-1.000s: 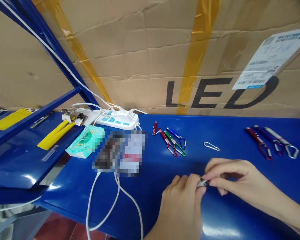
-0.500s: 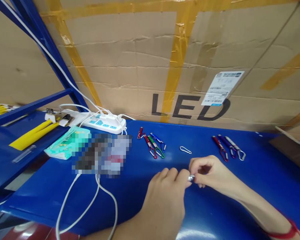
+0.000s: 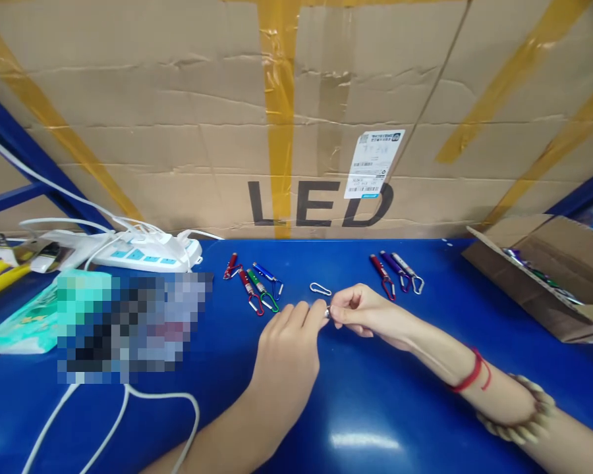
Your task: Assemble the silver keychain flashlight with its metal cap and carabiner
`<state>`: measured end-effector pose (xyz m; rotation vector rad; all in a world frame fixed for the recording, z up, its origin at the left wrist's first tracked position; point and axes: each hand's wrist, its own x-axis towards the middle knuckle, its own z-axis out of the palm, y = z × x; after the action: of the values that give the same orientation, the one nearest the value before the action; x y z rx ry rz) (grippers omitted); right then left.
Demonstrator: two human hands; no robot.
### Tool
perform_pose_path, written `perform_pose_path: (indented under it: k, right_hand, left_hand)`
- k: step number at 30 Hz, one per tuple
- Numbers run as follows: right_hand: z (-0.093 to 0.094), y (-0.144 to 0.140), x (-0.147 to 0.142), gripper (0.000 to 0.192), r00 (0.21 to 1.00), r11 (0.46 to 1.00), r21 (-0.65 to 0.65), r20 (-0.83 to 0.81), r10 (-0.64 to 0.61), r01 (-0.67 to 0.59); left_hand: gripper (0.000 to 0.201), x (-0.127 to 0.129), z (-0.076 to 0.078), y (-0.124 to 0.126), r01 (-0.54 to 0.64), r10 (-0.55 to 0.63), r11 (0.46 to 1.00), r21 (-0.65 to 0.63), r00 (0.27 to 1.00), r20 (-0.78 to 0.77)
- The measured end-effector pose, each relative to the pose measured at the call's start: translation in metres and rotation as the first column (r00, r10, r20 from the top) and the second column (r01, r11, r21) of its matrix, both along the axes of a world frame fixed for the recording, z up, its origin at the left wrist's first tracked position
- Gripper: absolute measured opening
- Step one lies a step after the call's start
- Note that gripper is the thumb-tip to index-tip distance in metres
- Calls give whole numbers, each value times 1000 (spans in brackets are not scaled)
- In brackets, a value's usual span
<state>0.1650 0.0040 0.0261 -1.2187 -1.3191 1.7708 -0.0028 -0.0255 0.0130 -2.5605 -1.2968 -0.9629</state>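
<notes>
My left hand [image 3: 289, 355] is closed around a small silver metal piece [image 3: 327, 313]; most of it is hidden in the fist. At its exposed end, my right hand [image 3: 362, 311] pinches with thumb and index finger. Just beyond the hands lies a loose silver carabiner [image 3: 320, 289] on the blue table. To the left is a group of small penlights with carabiner clips: two red, one green [image 3: 257, 283] and one blue [image 3: 265, 272]. Behind my right hand rest a red penlight [image 3: 379, 268], a purple one [image 3: 393, 264] and a silver one [image 3: 404, 264].
An open cardboard box [image 3: 534, 289] with more penlights stands at the right. On the left are a white power strip [image 3: 148, 262], a green soft pack [image 3: 54, 309], a blurred-out item [image 3: 133, 326] and white cables [image 3: 195, 408]. A large carton [image 3: 197, 145] walls the back.
The view has swung right, bringing the open box further into sight. Both hands stay together on the silver piece and now sit closer to the loose carabiner.
</notes>
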Motion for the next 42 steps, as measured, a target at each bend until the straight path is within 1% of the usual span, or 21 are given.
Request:
perform_pose_path:
  k: [4,6,8,12,13,15,18,21,23,29,34,39,42]
  right_hand:
    - [-16,6,8,37,998,998,-36,17,55,-54]
    - [-22,9,10,36,995,995,-43,12,94,-94]
    - [-26,12,11,35,992,990,-61,8,129,-128]
    - [-29,17,15,32,988,983,-103,-17,152,-153]
    - [-29,17,16,31,988,982,-107,-21,153,-155]
    - [-29,18,17,30,987,981,-106,-9,162,-162]
    - [-28,17,15,30,985,982,-97,32,169,-165]
    - [-29,14,11,33,987,987,-65,59,148,-144]
    - [-31,12,9,34,990,992,-35,67,123,-121]
    - [-38,4,9,32,996,995,52,33,83,-85]
    - [-41,3,6,39,999,996,87,-40,-3,6]
    - [-42,1,4,36,996,997,58,-79,-47,52]
    - [-42,-2,3,37,994,996,38,-82,-74,77]
  left_hand:
    - [28,1,-26,13,111,-102,988,-105,991,88]
    - [25,-1,-34,17,156,-131,969,-193,982,137]
    - [22,-2,-37,20,201,-158,944,-263,972,175]
    - [18,-3,-37,20,265,-190,888,-375,955,227]
    - [18,-3,-36,20,272,-191,880,-390,953,235]
    - [19,-3,-36,19,270,-184,879,-392,952,244]
    - [18,-4,-37,19,253,-153,878,-407,953,262]
    - [18,-5,-38,18,235,-101,834,-499,954,282]
    - [19,-7,-39,18,222,-72,816,-534,955,287]
    - [23,-10,-38,18,203,-63,824,-529,961,271]
    - [24,-11,-40,18,215,-47,802,-557,953,300]
    - [24,-14,-42,16,240,-58,768,-594,949,309]
    - [26,-15,-43,14,263,-71,759,-596,943,325]
